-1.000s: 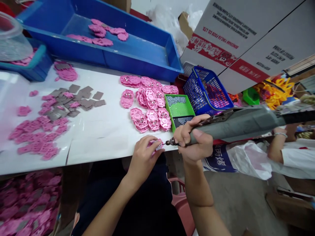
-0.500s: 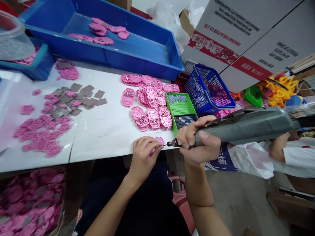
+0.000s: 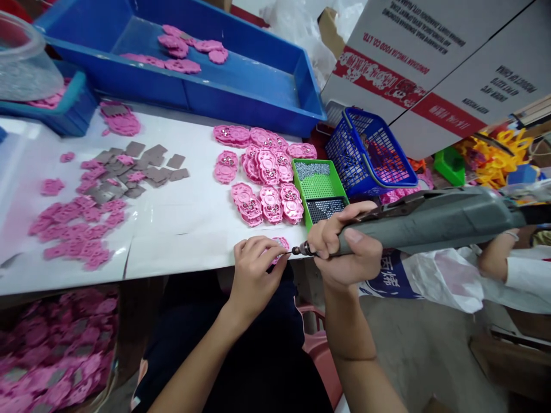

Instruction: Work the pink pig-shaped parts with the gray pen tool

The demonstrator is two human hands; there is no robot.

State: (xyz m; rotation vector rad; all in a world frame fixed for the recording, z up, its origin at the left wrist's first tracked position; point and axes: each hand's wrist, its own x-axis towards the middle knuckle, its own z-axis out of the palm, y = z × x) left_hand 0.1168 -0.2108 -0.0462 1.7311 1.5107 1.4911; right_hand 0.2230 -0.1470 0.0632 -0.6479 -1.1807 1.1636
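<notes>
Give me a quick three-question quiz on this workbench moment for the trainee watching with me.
1. True or false: the right hand grips a grey power screwdriver whose tip points at the pink piece under the left hand.
2. Which compartment of the green tray holds the loose pile of small silvery screws: A) the far one, B) the middle one, C) none?
3. Fill in: the grey square plates lie on the white table to the ____ of the stacked pink pieces.

Key: 1 true; 2 A; 3 left.
</notes>
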